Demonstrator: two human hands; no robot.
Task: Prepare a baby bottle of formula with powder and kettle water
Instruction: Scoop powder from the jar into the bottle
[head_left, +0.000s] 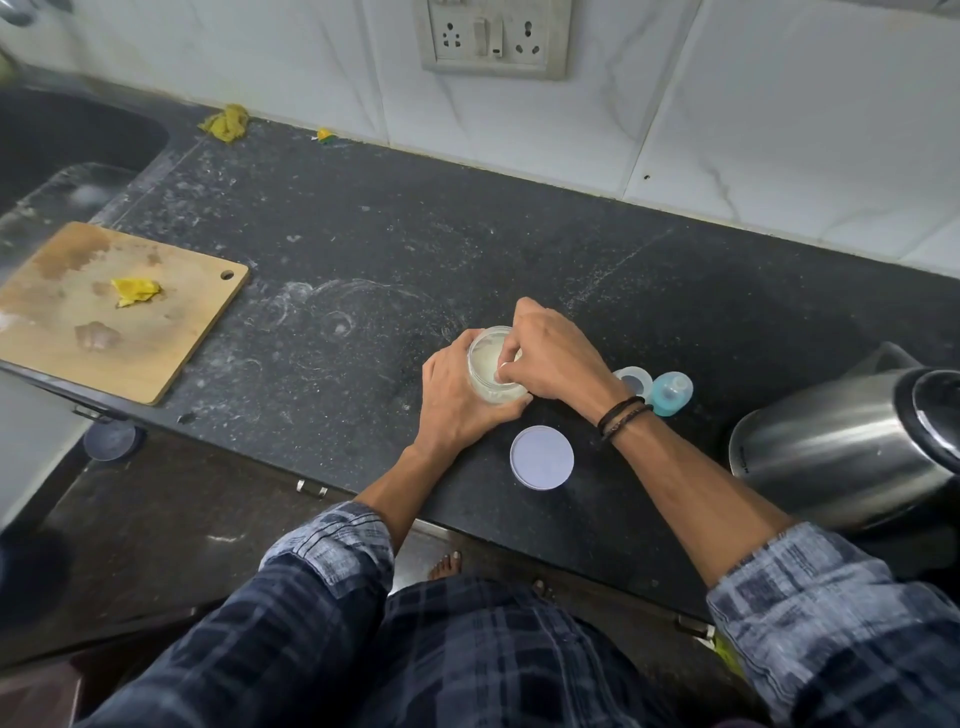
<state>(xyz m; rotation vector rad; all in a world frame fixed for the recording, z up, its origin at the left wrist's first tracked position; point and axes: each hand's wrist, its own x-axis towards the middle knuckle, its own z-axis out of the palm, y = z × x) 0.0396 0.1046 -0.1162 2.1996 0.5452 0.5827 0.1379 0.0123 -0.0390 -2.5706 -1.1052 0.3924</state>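
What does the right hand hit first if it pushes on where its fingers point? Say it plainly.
The right hand reaches down into the open jar the left hand grips; probably the white powder first.

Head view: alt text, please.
Left hand grips an open jar of white powder on a black counter; right hand pinches a small white piece inside it. Lid, blue baby bottle and steel kettle sit nearby.

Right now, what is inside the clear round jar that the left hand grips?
Pale white powder lies in the clear round jar. The right hand dips its fingers inside, covering part; whether they pinch a scoop cannot be told.
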